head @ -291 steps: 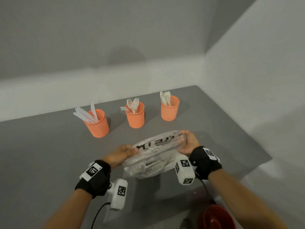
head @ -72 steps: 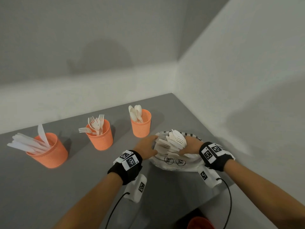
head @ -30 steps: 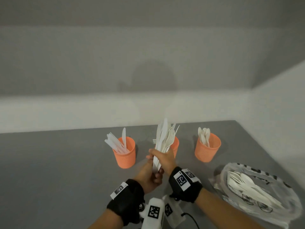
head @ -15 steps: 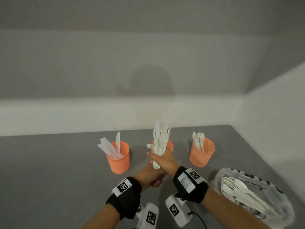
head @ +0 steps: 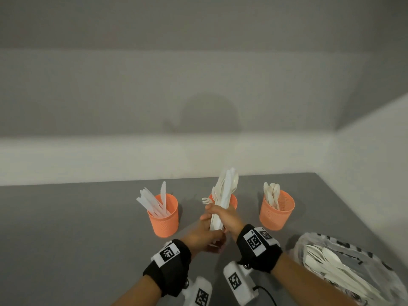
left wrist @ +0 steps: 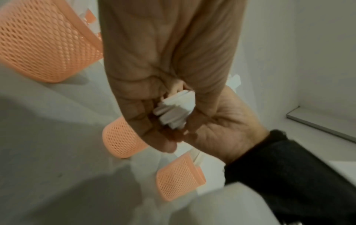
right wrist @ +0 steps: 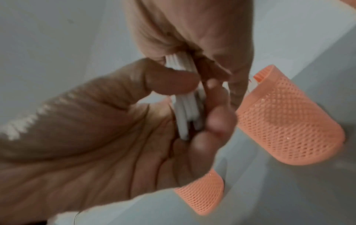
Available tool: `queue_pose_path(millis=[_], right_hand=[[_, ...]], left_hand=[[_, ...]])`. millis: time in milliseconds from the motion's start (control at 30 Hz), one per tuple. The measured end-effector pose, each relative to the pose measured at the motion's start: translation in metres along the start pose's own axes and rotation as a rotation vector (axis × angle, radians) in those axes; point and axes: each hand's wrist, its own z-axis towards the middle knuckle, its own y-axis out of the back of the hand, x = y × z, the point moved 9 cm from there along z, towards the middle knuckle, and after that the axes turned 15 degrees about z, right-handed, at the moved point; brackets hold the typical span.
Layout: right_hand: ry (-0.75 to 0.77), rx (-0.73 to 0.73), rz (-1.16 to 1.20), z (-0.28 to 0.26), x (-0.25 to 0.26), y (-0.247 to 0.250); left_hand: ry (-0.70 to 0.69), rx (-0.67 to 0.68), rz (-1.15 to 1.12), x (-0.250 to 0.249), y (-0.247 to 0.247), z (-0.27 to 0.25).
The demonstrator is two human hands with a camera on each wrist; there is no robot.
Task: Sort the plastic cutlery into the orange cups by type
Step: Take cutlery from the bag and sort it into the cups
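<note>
Above the grey surface [head: 66, 228], in front of the middle orange cup [head: 233, 200], both hands hold one upright bundle of white plastic cutlery [head: 224, 195]. The right hand [head: 227, 217] is wrapped around the bundle's handles, fingers curled tight. The left hand [head: 204, 236] sits just below and touches the right one, its fingers and thumb closed on the bottom ends of the handles; the left wrist view shows those stacked white ends [left wrist: 174, 109] poking out between the two hands. The right wrist view shows the same handles [right wrist: 187, 112] pinched between thumb and fingers. The bundle's top fans out slightly, with spoon bowls and long blade-like pieces mixed together.

Three orange mesh cups stand in a row near the back wall. The left cup [head: 164, 217] holds knives [head: 153, 200] leaning to the left. The middle cup is mostly hidden behind the bundle, with a fork [head: 206, 200] sticking out to its left. The right cup [head: 277, 212] holds spoons [head: 272, 194].

To the right, near the front edge, a clear plastic bag [head: 344, 244] with black print lies on the surface, well apart from the cups, with more white cutlery [head: 331, 266] lying in it. Both wrists wear black bands [head: 259, 248] with printed square markers.
</note>
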Motion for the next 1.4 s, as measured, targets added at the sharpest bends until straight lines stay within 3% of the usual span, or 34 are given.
queue_pose_path(millis=[133,300,500,567,633,700,833,1033,1400], right_hand=[[0.016,0.049,-0.108,0.004,0.001,-0.008],[-0.135,0.193,0.136,-0.001,-0.004,-0.017],[-0.03,-0.026,0.129,0.012,-0.013,0.0],[0.037,-0.088,0.091,0.019,-0.013,0.01],[0.055,-0.081,0.06,0.021,-0.016,0.014],[0.038,-0.049,0.054,0.019,-0.024,0.011],[-0.007,0.07,0.031,0.012,-0.033,-0.007],[0.004,0.22,-0.061,0.002,-0.033,-0.02],[-0.041,0.239,-0.1,0.005,-0.03,-0.009]], left_hand=[[-0.056,-0.094,0.03,-0.009,0.001,0.002],[-0.032,0.034,-0.092,-0.009,-0.005,0.0],[0.013,0.106,0.227,0.004,0.011,-0.008],[0.045,0.028,0.326,0.011,0.033,-0.009],[0.03,-0.158,0.329,0.011,0.062,-0.008],[-0.003,-0.305,0.2,0.009,0.083,-0.007],[-0.031,-0.436,-0.026,0.004,0.093,-0.001],[-0.078,-0.533,-0.064,0.001,0.097,0.008],[-0.117,-0.533,-0.019,-0.011,0.099,0.019]])
